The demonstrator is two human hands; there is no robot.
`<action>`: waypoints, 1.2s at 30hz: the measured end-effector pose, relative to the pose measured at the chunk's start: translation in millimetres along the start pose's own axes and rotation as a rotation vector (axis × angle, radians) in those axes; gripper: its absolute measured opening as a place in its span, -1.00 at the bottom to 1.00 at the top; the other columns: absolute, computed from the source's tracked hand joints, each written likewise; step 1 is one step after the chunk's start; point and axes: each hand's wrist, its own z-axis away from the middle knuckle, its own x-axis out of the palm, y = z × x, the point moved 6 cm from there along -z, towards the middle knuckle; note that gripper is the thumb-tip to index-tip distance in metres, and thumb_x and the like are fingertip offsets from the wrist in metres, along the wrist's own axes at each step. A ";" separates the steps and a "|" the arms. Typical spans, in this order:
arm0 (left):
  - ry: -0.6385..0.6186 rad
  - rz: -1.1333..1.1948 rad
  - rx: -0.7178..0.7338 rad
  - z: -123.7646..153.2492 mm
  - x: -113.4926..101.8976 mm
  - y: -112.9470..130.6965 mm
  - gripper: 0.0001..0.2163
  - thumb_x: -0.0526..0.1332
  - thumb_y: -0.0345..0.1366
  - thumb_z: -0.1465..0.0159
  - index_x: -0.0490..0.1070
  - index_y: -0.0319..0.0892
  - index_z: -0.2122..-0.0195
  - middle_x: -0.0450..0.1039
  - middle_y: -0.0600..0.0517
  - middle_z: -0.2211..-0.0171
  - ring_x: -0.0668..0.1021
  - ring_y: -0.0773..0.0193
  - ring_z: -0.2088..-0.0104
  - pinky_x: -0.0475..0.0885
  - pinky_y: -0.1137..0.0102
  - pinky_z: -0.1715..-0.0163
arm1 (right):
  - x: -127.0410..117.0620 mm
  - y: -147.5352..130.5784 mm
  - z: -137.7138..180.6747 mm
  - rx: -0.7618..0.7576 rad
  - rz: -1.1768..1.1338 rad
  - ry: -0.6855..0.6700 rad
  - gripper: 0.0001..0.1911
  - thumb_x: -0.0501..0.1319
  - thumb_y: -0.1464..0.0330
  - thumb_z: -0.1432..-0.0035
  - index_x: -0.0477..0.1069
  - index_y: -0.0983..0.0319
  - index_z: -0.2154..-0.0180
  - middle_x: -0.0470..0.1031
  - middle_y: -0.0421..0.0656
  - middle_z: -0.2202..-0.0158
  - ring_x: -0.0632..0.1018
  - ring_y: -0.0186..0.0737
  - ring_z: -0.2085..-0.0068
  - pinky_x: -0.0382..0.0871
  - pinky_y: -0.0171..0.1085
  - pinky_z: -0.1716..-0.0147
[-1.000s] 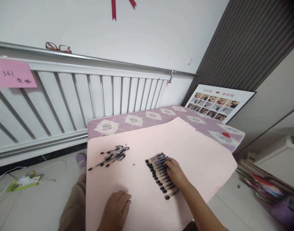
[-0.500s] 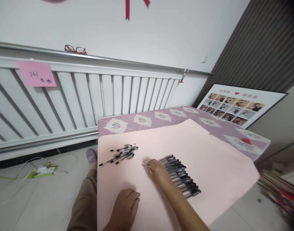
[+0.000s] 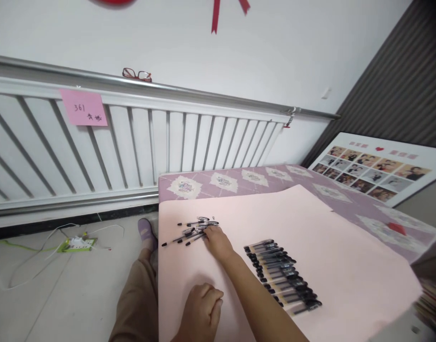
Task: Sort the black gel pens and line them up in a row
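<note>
Matt pink paper sheet (image 3: 310, 223); glossy black plastic pens (image 3: 282, 278); patterned cloth (image 3: 239, 180).

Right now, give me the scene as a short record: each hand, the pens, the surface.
Right hand: at the loose pens, fingertips on the pile; grip unclear
Left hand: palm down on the pink sheet, nothing seen in it
Pen row: capped pens side by side, right of the right forearm, untouched
Table: purple patterned cloth under the sheet
Behind: white radiator with a pink note

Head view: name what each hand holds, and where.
Right hand touches the loose pens; a grip cannot be told. Left hand rests empty on the pink sheet.
</note>
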 end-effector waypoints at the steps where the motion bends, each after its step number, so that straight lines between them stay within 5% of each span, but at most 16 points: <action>1: 0.006 0.008 -0.005 0.0 0.2 -0.4 -0.80 0.01 -0.43 -0.25 0.41 -0.14 0.25 0.42 -0.02 0.38 0.44 0.19 0.35 0.37 0.30 0.33 | 1.4 0.2 -0.5 0.001 0.014 -0.014 -0.74 0.10 0.44 -0.10 0.42 0.21 0.15 0.42 -0.05 0.10 0.34 -0.11 0.04 0.25 -0.24 0.08; 13: 0.034 0.031 -0.008 -0.9 -3.4 0.1 -0.80 0.02 -0.42 -0.25 0.42 -0.14 0.24 0.42 -0.02 0.38 0.44 0.19 0.35 0.37 0.30 0.33 | -7.8 -5.5 9.1 -0.031 0.115 -0.151 -0.70 0.09 0.46 -0.06 0.37 0.20 0.13 0.35 -0.06 0.10 0.33 -0.14 0.09 0.23 -0.26 0.14; 21: 0.087 -0.018 0.059 -0.1 -7.4 4.9 -0.80 0.01 -0.42 -0.25 0.40 -0.16 0.22 0.41 -0.04 0.35 0.44 0.19 0.32 0.39 0.27 0.29 | -16.3 -21.8 43.2 -0.106 0.119 -0.194 -0.74 0.14 0.40 -0.05 0.38 0.22 0.16 0.38 -0.05 0.13 0.35 -0.12 0.12 0.25 -0.26 0.16; 31: 0.102 -0.302 -0.138 5.3 -3.8 -12.5 -0.58 0.04 -0.43 -0.19 0.22 -0.12 -0.11 0.25 -0.13 -0.10 0.28 0.04 -0.10 0.13 -0.01 -0.07 | -21.5 -28.0 93.5 -0.143 0.108 -0.115 -0.76 0.02 0.52 -0.14 0.42 0.21 0.27 0.43 -0.08 0.22 0.41 -0.14 0.17 0.28 -0.24 0.16; 36: 0.010 -0.353 -0.225 3.6 7.9 -16.6 -0.56 0.02 -0.45 -0.20 0.22 -0.03 -0.12 0.18 -0.06 -0.17 0.20 0.06 -0.17 0.00 -0.07 -0.11 | -24.3 -29.1 109.6 -0.126 0.051 -0.067 -0.77 0.04 0.49 -0.14 0.41 0.20 0.22 0.42 -0.08 0.14 0.40 -0.12 0.12 0.28 -0.24 0.13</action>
